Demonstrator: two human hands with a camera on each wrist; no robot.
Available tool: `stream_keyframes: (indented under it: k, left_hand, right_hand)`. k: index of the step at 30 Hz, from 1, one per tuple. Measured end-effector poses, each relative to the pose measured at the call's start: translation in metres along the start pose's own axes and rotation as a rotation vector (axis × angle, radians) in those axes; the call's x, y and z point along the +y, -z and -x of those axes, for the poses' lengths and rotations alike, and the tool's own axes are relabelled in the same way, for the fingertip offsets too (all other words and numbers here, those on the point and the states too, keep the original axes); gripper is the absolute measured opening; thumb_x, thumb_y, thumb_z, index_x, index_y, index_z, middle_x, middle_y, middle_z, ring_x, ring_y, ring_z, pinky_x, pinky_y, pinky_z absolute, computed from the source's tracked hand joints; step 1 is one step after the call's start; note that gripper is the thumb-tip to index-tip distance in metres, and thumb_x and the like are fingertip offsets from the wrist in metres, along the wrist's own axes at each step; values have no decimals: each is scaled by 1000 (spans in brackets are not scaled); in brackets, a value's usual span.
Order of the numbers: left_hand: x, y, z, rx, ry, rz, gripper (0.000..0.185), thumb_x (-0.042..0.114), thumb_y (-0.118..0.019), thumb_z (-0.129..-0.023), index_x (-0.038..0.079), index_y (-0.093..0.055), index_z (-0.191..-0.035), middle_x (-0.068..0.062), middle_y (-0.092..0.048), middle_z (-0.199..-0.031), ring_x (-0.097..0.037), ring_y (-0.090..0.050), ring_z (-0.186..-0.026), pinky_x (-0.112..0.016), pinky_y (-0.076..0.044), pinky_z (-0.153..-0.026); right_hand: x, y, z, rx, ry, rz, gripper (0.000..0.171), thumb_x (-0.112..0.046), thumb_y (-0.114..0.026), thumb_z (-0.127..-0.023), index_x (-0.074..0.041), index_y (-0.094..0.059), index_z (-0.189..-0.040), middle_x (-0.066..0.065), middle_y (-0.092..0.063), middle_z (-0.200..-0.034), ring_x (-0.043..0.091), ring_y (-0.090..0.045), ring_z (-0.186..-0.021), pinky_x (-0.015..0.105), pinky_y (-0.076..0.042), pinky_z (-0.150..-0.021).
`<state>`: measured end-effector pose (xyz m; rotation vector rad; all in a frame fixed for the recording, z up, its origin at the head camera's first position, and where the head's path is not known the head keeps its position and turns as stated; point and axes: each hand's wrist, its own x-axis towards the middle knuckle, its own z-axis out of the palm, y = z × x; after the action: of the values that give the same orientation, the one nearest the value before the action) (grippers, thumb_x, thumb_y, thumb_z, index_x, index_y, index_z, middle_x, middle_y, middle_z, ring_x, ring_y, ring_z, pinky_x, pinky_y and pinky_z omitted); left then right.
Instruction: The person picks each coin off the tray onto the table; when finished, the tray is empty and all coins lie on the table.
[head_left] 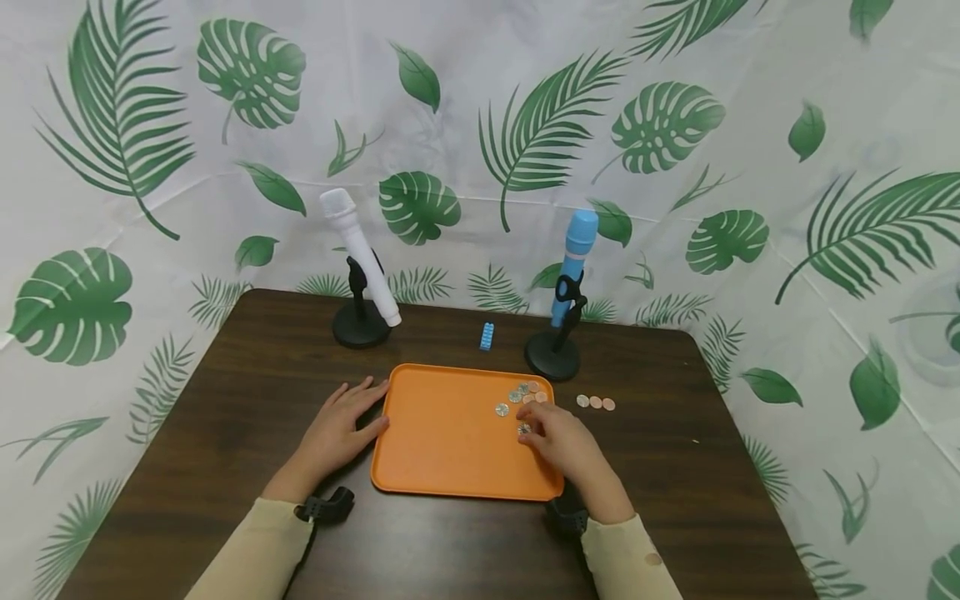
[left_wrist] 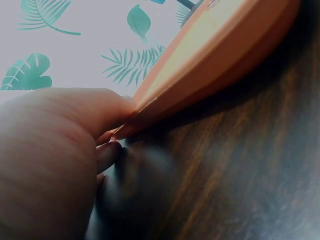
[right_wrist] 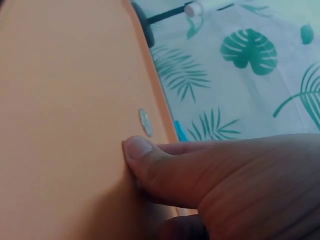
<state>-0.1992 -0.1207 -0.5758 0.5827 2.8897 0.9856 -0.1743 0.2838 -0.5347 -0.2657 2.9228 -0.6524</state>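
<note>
An orange tray point(head_left: 450, 442) lies on the dark table. My left hand point(head_left: 337, 429) rests at its left edge, fingers extended; in the left wrist view the thumb point(left_wrist: 117, 107) touches the rim. Over the tray's right part, my right hand point(head_left: 562, 442) has thumb and forefinger at a silver coin point(head_left: 524, 429), seemingly pinching it; in the right wrist view the thumb hides that coin. Just beyond the fingertips a separate silver coin point(head_left: 502, 409) lies on the tray. Several silver and copper coins point(head_left: 533, 387) are grouped in the tray's far right corner.
Right of the tray, a silver coin point(head_left: 582, 401) and two copper coins point(head_left: 602, 404) lie in a row. Behind stand a white microphone point(head_left: 360, 250) and a blue microphone point(head_left: 573, 258) on black stands, with a small blue block point(head_left: 487, 336) between. A leaf-patterned cloth point(head_left: 450, 100) hangs behind.
</note>
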Motion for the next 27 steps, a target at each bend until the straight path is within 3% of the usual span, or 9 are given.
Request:
stream_keyframes:
  k: [6,13,16,20,23,27]
  left_hand:
    - [-1,1,2,6,2,-1,71,42,-71,-105,18,-46,-168,-7,-51,-170,-35,-37,-165,-65,-14,-137]
    - [-3,2,4,10,11,4,71,43,-70,-106,18,-46,-167,-6,-51,-170,-35,-37,-165,-64,-14,-137]
    - [-3,2,4,22,5,3,71,43,-71,-105,17,-47,-167,-7,-52,-169,-36,-38,-164,-64,-15,-137]
    - [-3,3,4,35,-5,-1,71,43,-71,-105,17,-48,-167,-7,-53,-168,-36,-39,-164,-65,-15,-137]
    - [-3,3,3,41,-10,-3,70,41,-71,-105,17,-48,-167,-7,-53,-168,-36,-39,-164,-66,-16,-136]
    - [-2,-1,3,29,-21,3,71,41,-72,-104,16,-48,-166,-7,-53,-168,-36,-39,-163,-65,-17,-136]
  right_hand:
    - [1,-3,-4,15,-25,-13,21,-25,-88,-93,-22,-68,-95,-4,-56,-85,14,-53,-72,30,-48,-68]
    - [-1,-5,-2,72,-4,-41,22,-22,-88,-93,-23,-66,-96,-8,-62,-86,11,-58,-76,32,-54,-73]
    - [-1,-6,1,153,11,-81,18,-22,-89,-92,-27,-72,-93,-11,-63,-88,10,-57,-79,30,-55,-75]
    - [7,-4,4,313,66,-129,15,-22,-90,-91,-29,-77,-91,-9,-60,-88,12,-53,-76,26,-50,-67]
    - [19,0,5,437,108,-143,12,-21,-88,-93,-27,-79,-97,-8,-64,-89,10,-54,-74,24,-47,-65]
    - [43,11,11,562,97,-161,10,-18,-86,-96,-24,-79,-101,-7,-71,-94,8,-57,-73,21,-47,-67]
